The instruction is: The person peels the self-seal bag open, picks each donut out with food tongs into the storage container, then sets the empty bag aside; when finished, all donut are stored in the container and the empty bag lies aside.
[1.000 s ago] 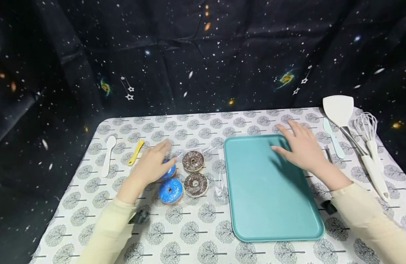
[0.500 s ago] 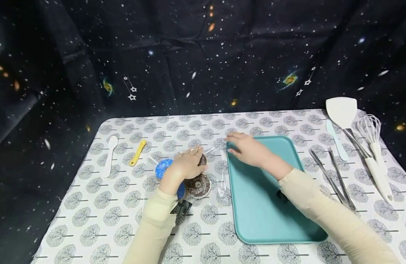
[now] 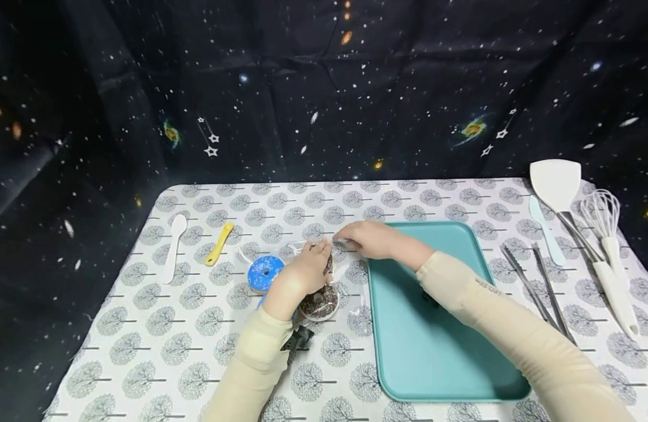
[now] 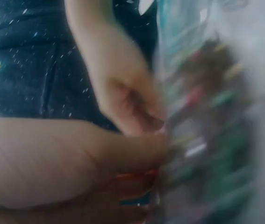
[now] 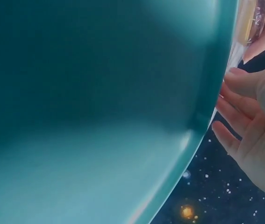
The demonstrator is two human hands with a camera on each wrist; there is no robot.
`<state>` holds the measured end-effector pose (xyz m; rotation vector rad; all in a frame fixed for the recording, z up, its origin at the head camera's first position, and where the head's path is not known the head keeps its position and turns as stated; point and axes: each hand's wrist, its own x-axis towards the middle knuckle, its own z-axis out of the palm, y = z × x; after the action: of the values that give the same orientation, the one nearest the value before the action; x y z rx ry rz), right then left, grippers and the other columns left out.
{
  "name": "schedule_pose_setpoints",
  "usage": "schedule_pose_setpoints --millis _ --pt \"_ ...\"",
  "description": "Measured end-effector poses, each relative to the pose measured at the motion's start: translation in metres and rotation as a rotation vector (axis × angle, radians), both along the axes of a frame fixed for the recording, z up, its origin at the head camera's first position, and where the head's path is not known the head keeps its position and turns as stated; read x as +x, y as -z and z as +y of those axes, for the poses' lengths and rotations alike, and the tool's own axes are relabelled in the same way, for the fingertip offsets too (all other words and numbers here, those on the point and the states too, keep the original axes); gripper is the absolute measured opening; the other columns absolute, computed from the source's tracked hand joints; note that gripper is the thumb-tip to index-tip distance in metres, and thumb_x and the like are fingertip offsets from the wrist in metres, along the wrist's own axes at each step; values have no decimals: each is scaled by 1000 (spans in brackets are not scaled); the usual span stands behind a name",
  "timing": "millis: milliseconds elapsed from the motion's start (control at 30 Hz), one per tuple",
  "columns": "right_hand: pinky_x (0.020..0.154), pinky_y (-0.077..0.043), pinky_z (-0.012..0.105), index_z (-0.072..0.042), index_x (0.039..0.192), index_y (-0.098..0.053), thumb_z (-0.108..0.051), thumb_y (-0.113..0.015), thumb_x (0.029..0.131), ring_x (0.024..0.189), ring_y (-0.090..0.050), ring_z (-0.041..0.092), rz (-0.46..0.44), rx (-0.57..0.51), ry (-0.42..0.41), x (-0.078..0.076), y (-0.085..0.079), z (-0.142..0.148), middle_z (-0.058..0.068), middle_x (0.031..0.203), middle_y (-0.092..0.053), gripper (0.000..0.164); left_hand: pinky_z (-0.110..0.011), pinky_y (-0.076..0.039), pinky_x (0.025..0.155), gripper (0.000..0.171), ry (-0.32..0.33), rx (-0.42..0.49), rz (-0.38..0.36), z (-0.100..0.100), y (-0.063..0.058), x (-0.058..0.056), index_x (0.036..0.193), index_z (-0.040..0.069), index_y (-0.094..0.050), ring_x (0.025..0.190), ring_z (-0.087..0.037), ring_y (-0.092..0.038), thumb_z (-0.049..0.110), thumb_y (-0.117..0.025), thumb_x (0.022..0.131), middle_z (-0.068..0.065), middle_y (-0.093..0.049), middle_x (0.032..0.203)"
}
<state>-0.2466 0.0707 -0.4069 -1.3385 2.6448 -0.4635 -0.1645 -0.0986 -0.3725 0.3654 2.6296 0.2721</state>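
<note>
A clear plastic bag holds ring doughnuts. A blue one shows at left, and a brown sprinkled one shows at right. My left hand lies over the upper brown doughnut and grips it through the plastic, hiding most of it and part of a second blue doughnut. In the left wrist view, the blurred sprinkled doughnut is close to the thumb. My right hand reaches across the teal tray and pinches the bag's edge between thumb and fingers.
A white spoon and a yellow-handled utensil lie at left. To the right lie tongs, a pale blue knife, a white spatula and a whisk. A dark star-patterned cloth hangs behind.
My right hand has moved left from above the tray's right side to the bag's edge. My left hand has shifted right, from the blue doughnuts to the upper brown one.
</note>
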Motion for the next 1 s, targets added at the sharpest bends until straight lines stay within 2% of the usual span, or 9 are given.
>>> schedule_pose_setpoints --millis 67,200,367,500,667,767,1000 --pt "95 -48 38 -5 119 -61 -5 -61 88 98 -63 23 32 2 1 -5 -2 -1 8 106 -67 31 -49 -19 114 67 -20 -5 17 4 -1 0 147 3 -20 142 -35 -8 19 -56 94 -10 -13 156" --pt "98 -46 41 -5 119 -61 -7 -58 90 103 -60 25 59 48 35 -13 -5 -1 8 111 -65 29 -49 -16 115 66 -21 -3 17 7 -2 -2 147 3 -19 142 -36 -7 15 -55 93 -10 -12 156" --pt "97 -46 42 -7 117 -61 -6 -55 91 102 -59 24 -24 88 101 -18 -5 -1 7 109 -63 27 -46 -15 115 65 45 10 0 4 -2 -2 147 2 -18 142 -36 -5 17 -53 95 -10 -10 156" --pt "89 -49 38 -9 103 -66 -6 -61 88 90 -60 20 -41 38 147 -18 -2 -1 4 96 -64 16 -46 -14 115 64 91 20 -14 0 0 -2 147 0 -16 142 -38 -3 21 -50 97 -12 -8 156" --pt "77 -52 34 -13 83 -71 -12 -69 84 75 -63 14 60 -50 180 -15 2 3 -3 82 -68 3 -48 -14 115 65 97 56 -38 -6 2 0 147 -1 -15 141 -38 0 22 -50 97 -13 -6 156" --pt "75 -52 33 -14 82 -72 -15 -70 83 72 -64 13 101 -80 205 -15 1 8 -4 81 -71 2 -49 -12 115 65 83 81 -47 -8 1 0 147 -1 -15 142 -38 1 22 -50 97 -13 -6 156" --pt "72 -54 32 -11 85 -72 -8 -68 83 77 -65 15 76 -138 218 -12 -2 22 0 86 -71 4 -50 -10 115 67 38 98 -65 -12 -2 0 148 2 -14 142 -34 4 22 -52 96 -10 -4 156"
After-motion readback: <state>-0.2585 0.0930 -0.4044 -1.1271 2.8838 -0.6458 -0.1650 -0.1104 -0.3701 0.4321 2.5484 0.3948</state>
